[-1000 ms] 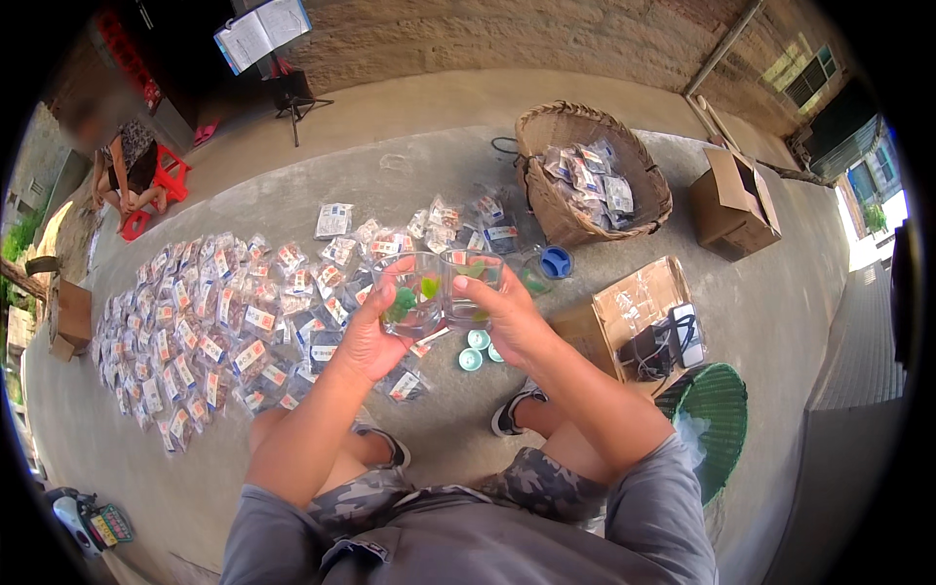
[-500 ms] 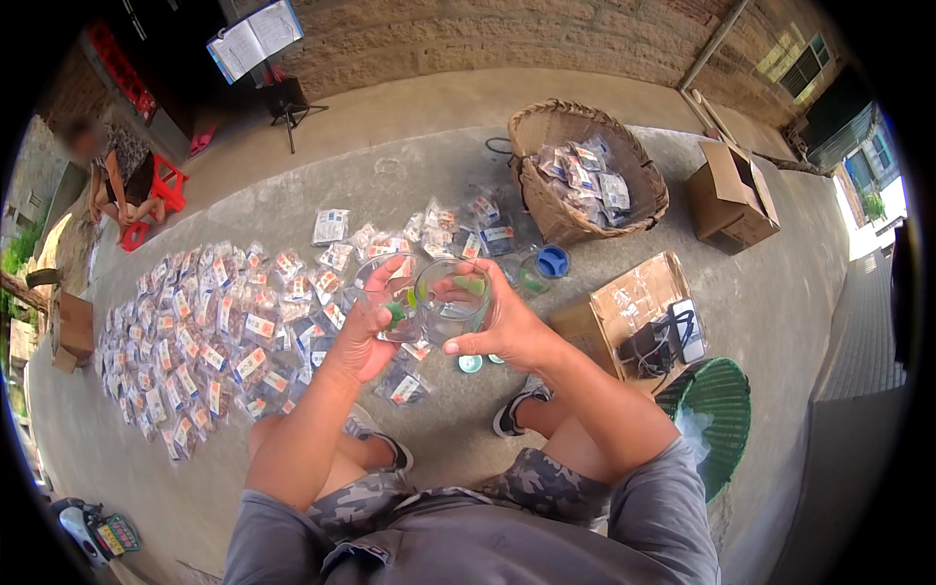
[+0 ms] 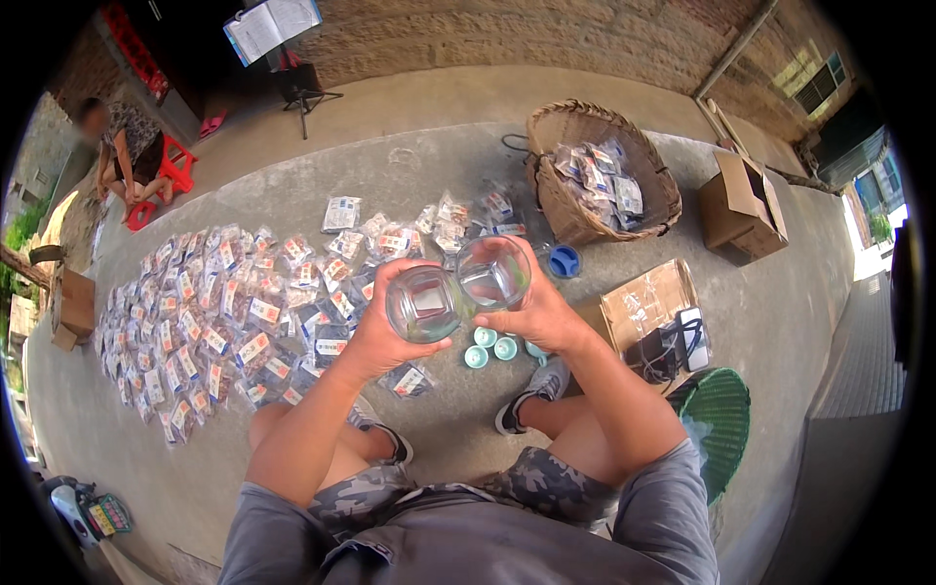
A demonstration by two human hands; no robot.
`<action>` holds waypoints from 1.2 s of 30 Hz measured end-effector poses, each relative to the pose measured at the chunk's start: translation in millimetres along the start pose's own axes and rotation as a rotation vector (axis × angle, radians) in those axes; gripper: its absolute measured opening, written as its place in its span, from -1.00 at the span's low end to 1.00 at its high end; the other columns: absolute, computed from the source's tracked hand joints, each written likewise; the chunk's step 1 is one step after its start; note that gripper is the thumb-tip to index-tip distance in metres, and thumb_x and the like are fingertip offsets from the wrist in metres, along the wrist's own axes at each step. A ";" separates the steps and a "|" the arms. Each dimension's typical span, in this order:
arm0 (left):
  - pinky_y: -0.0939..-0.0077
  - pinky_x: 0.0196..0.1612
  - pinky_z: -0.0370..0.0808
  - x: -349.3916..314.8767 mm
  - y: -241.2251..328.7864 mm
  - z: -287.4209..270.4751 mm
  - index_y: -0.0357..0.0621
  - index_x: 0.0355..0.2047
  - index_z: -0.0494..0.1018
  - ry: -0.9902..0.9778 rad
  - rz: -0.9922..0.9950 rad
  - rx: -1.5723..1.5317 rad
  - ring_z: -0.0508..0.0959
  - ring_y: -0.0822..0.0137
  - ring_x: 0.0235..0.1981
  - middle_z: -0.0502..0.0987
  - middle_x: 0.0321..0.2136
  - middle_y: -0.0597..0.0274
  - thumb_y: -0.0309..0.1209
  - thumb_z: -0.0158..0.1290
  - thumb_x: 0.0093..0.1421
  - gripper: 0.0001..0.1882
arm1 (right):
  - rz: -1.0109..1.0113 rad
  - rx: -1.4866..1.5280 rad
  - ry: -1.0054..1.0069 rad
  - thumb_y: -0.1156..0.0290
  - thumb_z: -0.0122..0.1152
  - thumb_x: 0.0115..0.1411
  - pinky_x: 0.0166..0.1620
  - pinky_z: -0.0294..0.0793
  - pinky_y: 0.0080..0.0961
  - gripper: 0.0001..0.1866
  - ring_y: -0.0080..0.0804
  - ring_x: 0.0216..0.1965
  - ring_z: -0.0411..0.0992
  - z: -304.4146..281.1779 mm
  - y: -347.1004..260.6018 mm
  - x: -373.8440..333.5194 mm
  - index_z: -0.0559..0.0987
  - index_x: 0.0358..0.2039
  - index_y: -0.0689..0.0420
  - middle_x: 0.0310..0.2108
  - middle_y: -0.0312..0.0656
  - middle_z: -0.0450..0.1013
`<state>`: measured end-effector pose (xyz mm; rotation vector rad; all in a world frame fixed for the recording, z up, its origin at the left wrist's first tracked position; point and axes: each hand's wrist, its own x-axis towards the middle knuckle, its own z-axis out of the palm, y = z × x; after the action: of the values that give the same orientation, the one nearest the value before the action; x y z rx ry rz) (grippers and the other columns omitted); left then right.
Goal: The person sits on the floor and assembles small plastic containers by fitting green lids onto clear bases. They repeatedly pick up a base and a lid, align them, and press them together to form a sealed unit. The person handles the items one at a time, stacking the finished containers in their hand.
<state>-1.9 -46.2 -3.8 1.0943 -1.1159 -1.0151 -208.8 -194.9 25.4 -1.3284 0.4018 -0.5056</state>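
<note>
Holding two clear jars mid-frame, left hand (image 3: 385, 331) wrapped around one jar (image 3: 421, 304), right hand (image 3: 536, 314) gripping the other jar (image 3: 492, 273), probably mid-sorting; next needing steady separation.

— What carries everything here?

— A bare concrete floor (image 3: 409, 166). A wide spread of small sealed packets (image 3: 210, 327) lies flat on it, side by side, to the person's left and ahead.

— And on the right?

— A woven basket (image 3: 602, 171) holding more packets, a cardboard box (image 3: 741, 207) well apart from it, a flattened cardboard sheet (image 3: 648, 302), a blue lid (image 3: 564, 261), three small teal caps (image 3: 492, 346) near the shoe, and a green mesh cover (image 3: 717, 424).
</note>
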 end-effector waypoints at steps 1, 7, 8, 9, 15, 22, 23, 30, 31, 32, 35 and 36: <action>0.22 0.38 0.41 0.7 -0.5 0.3 0.00 0.33 0.07 -0.001 0.033 0.015 0.39 0.23 0.33 0.31 0.30 0.15 -0.57 0.55 -0.11 0.10 | -0.019 0.014 -0.002 0.52 0.69 -0.08 0.41 0.26 -0.26 0.14 -0.31 0.39 0.18 -0.5 2.7 0.9 0.12 0.42 0.00 0.27 -0.17 0.26; 0.23 0.35 0.44 -1.2 -1.0 -0.1 -0.01 0.32 0.07 0.008 0.019 -0.028 0.41 0.22 0.32 0.30 0.31 0.14 -0.54 0.56 -0.10 0.09 | -0.073 -0.250 -0.008 0.54 0.72 -0.13 0.42 0.26 -0.20 0.13 -0.24 0.37 0.25 -1.1 1.0 3.1 0.11 0.35 -0.01 0.31 -0.10 0.29; 0.23 0.34 0.45 -1.8 -1.5 -0.5 -0.01 0.32 0.06 0.001 0.028 -0.025 0.42 0.22 0.31 0.30 0.31 0.14 -0.54 0.56 -0.09 0.08 | -0.108 -0.268 -0.014 0.53 0.73 -0.13 0.42 0.26 -0.20 0.13 -0.23 0.37 0.26 -1.3 2.0 3.7 0.11 0.34 -0.01 0.32 -0.09 0.30; 0.23 0.34 0.45 -2.0 -2.2 -1.6 -0.01 0.32 0.06 -0.004 0.039 -0.022 0.42 0.21 0.31 0.31 0.30 0.14 -0.54 0.55 -0.09 0.08 | -0.145 -0.287 -0.022 0.52 0.74 -0.14 0.42 0.27 -0.20 0.13 -0.22 0.36 0.27 -1.8 3.9 5.2 0.12 0.33 -0.01 0.32 -0.08 0.30; 0.25 0.28 0.49 -3.5 0.3 0.3 -0.01 0.35 0.03 -0.007 -0.019 -0.075 0.45 0.21 0.28 0.34 0.26 0.15 -0.55 0.53 -0.05 0.09 | -0.202 -0.319 -0.018 0.51 0.75 -0.16 0.41 0.29 -0.20 0.13 -0.22 0.36 0.27 -2.8 5.3 6.5 0.13 0.30 -0.02 0.31 -0.08 0.31; 0.28 0.20 0.54 -3.6 4.5 5.0 0.00 0.39 -0.01 0.031 -0.091 -0.159 0.48 0.22 0.21 0.37 0.22 0.14 -0.62 0.49 -0.03 0.11 | -0.228 -0.378 -0.006 0.53 0.74 -0.15 0.39 0.32 -0.17 0.15 -0.23 0.36 0.27 -4.4 9.1 7.6 0.11 0.33 -0.03 0.29 -0.10 0.31; 0.27 0.18 0.56 -2.5 7.7 6.0 0.02 0.39 0.00 0.038 -0.113 -0.161 0.49 0.23 0.19 0.37 0.21 0.14 -0.60 0.47 0.00 0.08 | -0.175 -0.323 0.010 0.52 0.73 -0.13 0.38 0.34 -0.17 0.13 -0.23 0.36 0.27 -3.8 6.7 7.0 0.12 0.34 -0.01 0.28 -0.09 0.32; 0.14 0.03 0.62 4.1 12.8 8.4 0.16 0.38 0.11 0.125 -0.419 -0.497 0.52 0.22 0.11 0.39 0.19 0.16 -0.24 0.32 0.21 -0.18 | 0.131 0.038 0.099 0.38 0.67 0.02 0.24 0.46 -0.29 -0.08 -0.29 0.18 0.41 -4.1 9.7 10.1 0.27 0.29 0.19 0.17 -0.07 0.40; 0.11 0.02 0.62 2.5 16.6 12.8 0.16 0.38 0.13 0.137 -0.475 -0.508 0.52 0.22 0.12 0.39 0.19 0.16 -0.17 0.30 0.23 -0.20 | 0.166 0.133 0.129 0.35 0.68 0.03 0.21 0.46 -0.33 -0.10 -0.31 0.12 0.45 -2.0 11.3 6.9 0.29 0.27 0.24 0.14 -0.06 0.41; 0.16 -0.03 0.65 0.9 15.4 15.9 0.06 0.37 0.19 0.176 -0.492 -0.531 0.56 0.20 0.11 0.44 0.16 0.13 -0.07 0.27 0.27 -0.24 | 0.166 0.101 0.127 0.28 0.64 0.08 0.12 0.50 -0.34 -0.15 -0.35 0.07 0.46 -4.1 15.4 7.1 0.32 0.27 0.21 0.01 -0.10 0.47; 0.29 -0.09 0.71 -0.3 -4.7 8.2 -0.08 0.28 0.37 0.262 -0.594 -0.675 0.65 0.05 0.04 0.60 0.07 0.06 0.03 0.19 0.33 -0.34 | 0.312 0.092 0.122 0.14 0.60 0.12 -0.05 0.57 -0.31 -0.18 -0.40 0.04 0.47 -5.9 15.1 13.6 0.35 0.26 0.17 -0.07 -0.16 0.51; 0.40 -0.19 0.74 4.1 -5.6 3.9 -0.17 0.23 0.42 0.211 -0.632 -0.742 0.71 0.00 -0.07 0.64 0.00 0.02 0.07 0.15 0.37 -0.35 | 0.402 0.095 0.107 -0.01 0.53 0.15 -0.29 0.54 -0.34 -0.24 -0.42 -0.05 0.50 -7.6 16.6 18.4 0.42 0.22 0.12 -0.08 -0.22 0.53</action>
<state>-5.5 -51.7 -8.2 0.9048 -0.1469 -1.5901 -195.9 -208.8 7.7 -1.0948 0.7070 -0.2554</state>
